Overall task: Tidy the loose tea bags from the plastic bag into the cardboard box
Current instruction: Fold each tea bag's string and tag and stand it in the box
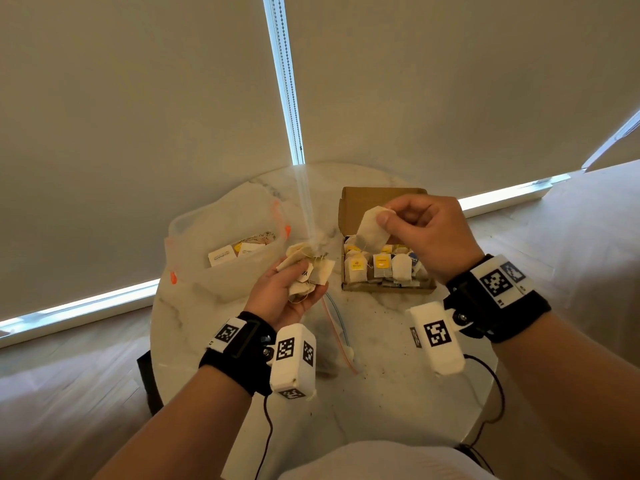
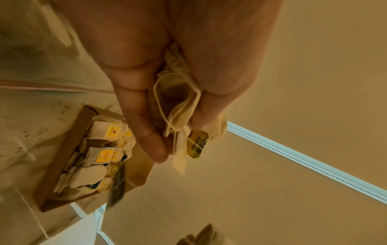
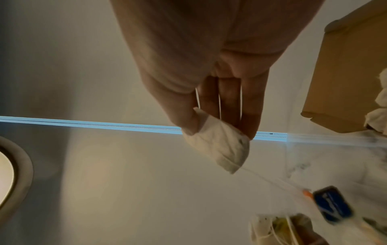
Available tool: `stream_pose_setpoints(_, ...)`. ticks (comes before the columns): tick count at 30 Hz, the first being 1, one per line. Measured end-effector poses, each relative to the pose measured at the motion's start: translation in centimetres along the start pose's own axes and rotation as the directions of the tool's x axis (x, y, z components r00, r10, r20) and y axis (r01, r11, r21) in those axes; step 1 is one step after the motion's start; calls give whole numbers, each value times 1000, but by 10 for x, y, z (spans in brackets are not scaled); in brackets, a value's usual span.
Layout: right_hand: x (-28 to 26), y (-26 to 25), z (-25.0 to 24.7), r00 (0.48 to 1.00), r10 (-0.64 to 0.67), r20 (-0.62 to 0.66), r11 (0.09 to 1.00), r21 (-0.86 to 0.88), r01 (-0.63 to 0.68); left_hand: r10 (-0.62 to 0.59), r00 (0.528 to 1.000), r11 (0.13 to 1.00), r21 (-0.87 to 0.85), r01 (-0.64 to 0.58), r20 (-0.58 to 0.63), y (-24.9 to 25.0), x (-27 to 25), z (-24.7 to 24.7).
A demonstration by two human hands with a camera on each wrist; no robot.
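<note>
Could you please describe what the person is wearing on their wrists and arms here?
Each bare forearm carries a black wrist strap: left strap, right strap. Each strap holds white blocks printed with black-and-white square markers, plus a white box-shaped camera housing, left and right. A thin black cable trails from each. No sleeves show.

Head view looks down over the table (image 1: 381, 393); both wrist views (very close) look along fingers, sharing the cardboard box (image 2: 69, 140).

A round marble table (image 1: 398, 403) stands before closed roller blinds (image 1: 138, 98) with a bead chain (image 1: 289, 81).
</note>
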State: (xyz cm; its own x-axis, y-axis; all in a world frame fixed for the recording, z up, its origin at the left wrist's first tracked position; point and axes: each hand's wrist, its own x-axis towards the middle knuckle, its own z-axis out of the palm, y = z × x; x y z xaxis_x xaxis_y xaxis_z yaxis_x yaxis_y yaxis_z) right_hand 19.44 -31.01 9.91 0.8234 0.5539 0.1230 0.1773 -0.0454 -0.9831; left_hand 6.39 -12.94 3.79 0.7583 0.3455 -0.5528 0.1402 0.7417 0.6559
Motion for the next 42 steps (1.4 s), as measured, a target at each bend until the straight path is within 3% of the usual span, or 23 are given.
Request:
stream_pose_setpoints(6, 5, 3, -3, 982, 70, -173, 997, 53, -62, 37, 999, 998, -48, -37, 1, 7, 0, -4)
stream_pose_setpoints(10, 6, 7, -3, 977, 108, -184, 993, 61, -99, 79, 997, 997, -1, -79, -3, 10, -3, -4)
stream_pose_setpoints(19, 2, 22, 18, 991, 131, -23, 991, -7, -131, 96, 995, 986, 138, -96, 7, 19, -9, 10)
stream_pose_setpoints(22, 0, 24, 27, 993, 115, 31, 992, -53, -114, 154, 988, 958, 241, -155, 23, 22, -12, 13)
stream_pose_setpoints(25, -2, 25, 37, 993, 104, 64, 994, -36, -102, 263, 964, 857, 452, -249, 33, 23, -11, 14)
stream_pose_setpoints(29, 0, 25, 42, 991, 91, 96, 996, -22, -90, 366, 915, 696, 603, -389, 168, 30, -12, 19)
stream_pose_setpoints(32, 2, 24, 43, 991, 78, 105, 997, -27, -76, 400, 888, 623, 644, -444, 226, 35, -13, 25)
stream_pose_setpoints(37, 0, 18, 41, 987, 102, 128, 993, 39, -108, 428, 872, 628, 616, -475, 236, 40, -13, 30)
stream_pose_setpoints(40, -7, 21, 38, 948, 189, 257, 964, 134, -229, 456, 859, 635, 590, -499, 235, 44, -13, 33)
stream_pose_setpoints(42, -12, 29, 36, 907, 219, 360, 963, 72, -261, 464, 854, 637, 581, -506, 235, 47, -13, 35)
